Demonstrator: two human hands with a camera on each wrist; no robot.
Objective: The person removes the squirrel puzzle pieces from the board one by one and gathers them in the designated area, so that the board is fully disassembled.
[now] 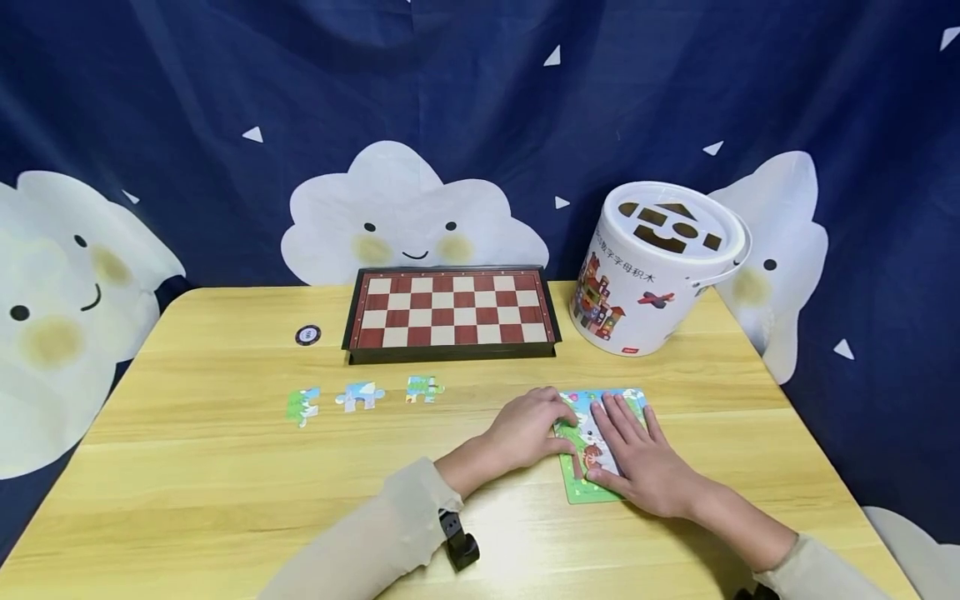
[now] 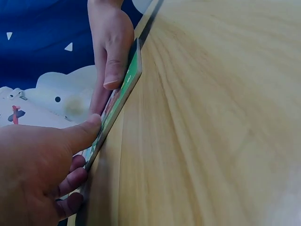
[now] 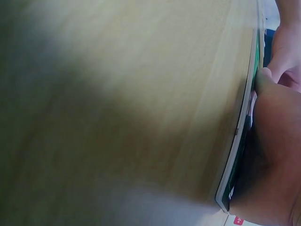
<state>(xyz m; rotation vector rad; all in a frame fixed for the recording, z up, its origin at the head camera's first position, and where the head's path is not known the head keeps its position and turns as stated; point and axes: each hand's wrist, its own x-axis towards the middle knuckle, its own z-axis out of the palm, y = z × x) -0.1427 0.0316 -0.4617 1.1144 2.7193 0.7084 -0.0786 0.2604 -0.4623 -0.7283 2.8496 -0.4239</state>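
Note:
A picture jigsaw puzzle (image 1: 583,492) with a green and blue scene lies on the table toward the right. My right hand (image 1: 651,471) rests flat on it with straight fingers, covering much of its right side. At its left edge, my left hand (image 1: 525,429) holds the border between thumb and bent fingers. The left wrist view shows the left thumb (image 2: 87,134) against the board's rim, with the other fingers curled beside it. What lies under the right palm is hidden. Three loose jigsaw pieces, left (image 1: 302,406), middle (image 1: 361,396) and right (image 1: 424,388), lie apart on the table.
Behind the loose pieces stands a red and white chessboard box (image 1: 453,312). To its left lies a round dark chip (image 1: 307,335). A white lidded bucket (image 1: 652,267) with shaped holes stands at the back right. A dark blue cloud-patterned curtain (image 1: 480,83) hangs behind the table.

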